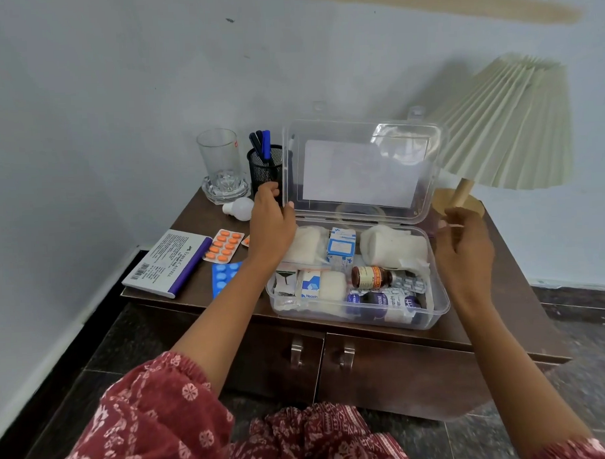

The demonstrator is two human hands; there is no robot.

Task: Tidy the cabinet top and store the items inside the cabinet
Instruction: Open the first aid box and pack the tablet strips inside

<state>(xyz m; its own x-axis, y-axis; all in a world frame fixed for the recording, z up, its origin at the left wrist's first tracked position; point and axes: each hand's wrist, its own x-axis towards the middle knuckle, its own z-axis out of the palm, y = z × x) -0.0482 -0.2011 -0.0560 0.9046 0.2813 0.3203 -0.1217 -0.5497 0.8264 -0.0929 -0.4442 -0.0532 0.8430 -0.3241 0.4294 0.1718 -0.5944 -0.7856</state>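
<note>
A clear plastic box (437, 310) full of medicines and bandages stands open on the dark wooden cabinet top (501, 274). Its lid (360, 169) is raised nearly upright. My left hand (271, 220) grips the lid's left edge. My right hand (464, 251) hovers by the lid's right side with fingers loosely curled, holding nothing that I can make out. Left of the box lie an orange pill strip (223, 245), a blue pill strip (224, 278), a Faber-Castell box (168, 265) and a white bulb (238, 208).
At the back left stand a glass (220, 163) on a glass dish and a black mesh pen holder (266, 168). A lamp with a pleated shade (510, 126) occupies the back right corner. Below the top are two shut cabinet doors with metal handles (297, 355). A wall runs behind.
</note>
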